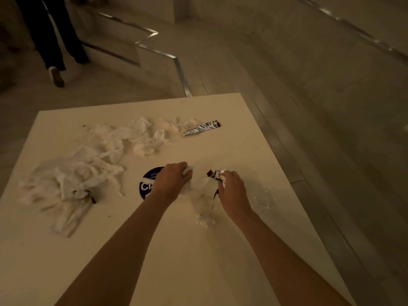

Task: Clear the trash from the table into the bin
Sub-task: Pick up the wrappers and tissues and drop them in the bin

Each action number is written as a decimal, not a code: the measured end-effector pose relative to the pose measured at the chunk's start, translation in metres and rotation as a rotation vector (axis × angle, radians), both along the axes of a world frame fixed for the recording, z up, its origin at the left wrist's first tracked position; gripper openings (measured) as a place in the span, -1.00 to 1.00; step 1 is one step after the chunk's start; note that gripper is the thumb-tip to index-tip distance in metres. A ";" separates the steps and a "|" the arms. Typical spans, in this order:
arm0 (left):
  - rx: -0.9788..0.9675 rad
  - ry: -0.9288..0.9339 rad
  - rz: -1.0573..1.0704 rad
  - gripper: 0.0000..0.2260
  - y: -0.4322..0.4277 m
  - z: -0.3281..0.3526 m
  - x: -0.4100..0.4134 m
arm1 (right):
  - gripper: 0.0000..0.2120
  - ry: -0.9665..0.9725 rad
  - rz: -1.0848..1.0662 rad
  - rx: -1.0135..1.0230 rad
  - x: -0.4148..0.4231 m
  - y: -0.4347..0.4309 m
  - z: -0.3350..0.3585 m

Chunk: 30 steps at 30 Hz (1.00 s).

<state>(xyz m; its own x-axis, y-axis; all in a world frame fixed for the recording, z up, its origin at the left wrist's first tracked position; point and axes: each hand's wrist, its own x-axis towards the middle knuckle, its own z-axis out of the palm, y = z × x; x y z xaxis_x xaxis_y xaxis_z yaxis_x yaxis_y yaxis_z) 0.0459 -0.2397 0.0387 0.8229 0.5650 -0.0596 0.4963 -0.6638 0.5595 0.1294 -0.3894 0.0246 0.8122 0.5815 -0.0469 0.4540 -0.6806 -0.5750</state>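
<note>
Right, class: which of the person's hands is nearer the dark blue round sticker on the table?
Left. The left hand covers the right edge of the dark blue round sticker; the right hand is farther right, beyond the crumpled tissue between them.

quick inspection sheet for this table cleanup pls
surface: white table, round dark sticker at centre
job's things: crumpled tissues heaped left and far middle; foil wrapper far side; clear plastic near right edge; bin not in view
clutter: dark crumbs by the tissues
grippers: left hand grips a tissue wad; right hand grips a brown-edged wrapper
cables: nothing seen
surroundings: tiled floor, metal-edged steps, a person's legs far left
</note>
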 end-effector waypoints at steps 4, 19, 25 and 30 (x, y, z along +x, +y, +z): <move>0.015 -0.003 0.012 -0.77 -0.004 0.017 -0.028 | -0.77 -0.028 -0.020 -0.038 -0.027 -0.005 0.016; 0.010 -0.136 -0.243 -0.77 -0.102 0.051 -0.201 | -0.81 -0.061 -0.171 -0.023 -0.231 -0.100 0.042; -0.075 -0.137 -0.250 -0.76 -0.153 0.045 -0.264 | -0.82 -0.041 -0.176 -0.029 -0.305 -0.147 0.034; -0.083 -0.149 -0.236 -0.72 -0.188 0.026 -0.307 | -0.82 -0.023 -0.196 -0.023 -0.349 -0.180 0.019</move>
<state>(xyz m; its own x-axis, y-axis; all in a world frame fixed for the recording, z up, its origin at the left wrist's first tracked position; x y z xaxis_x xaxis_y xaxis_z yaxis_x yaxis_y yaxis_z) -0.2615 -0.4274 0.0644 0.9344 0.3547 0.0334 0.2416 -0.6999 0.6721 -0.2200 -0.5695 0.0437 0.9107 0.4112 -0.0382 0.3247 -0.7703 -0.5489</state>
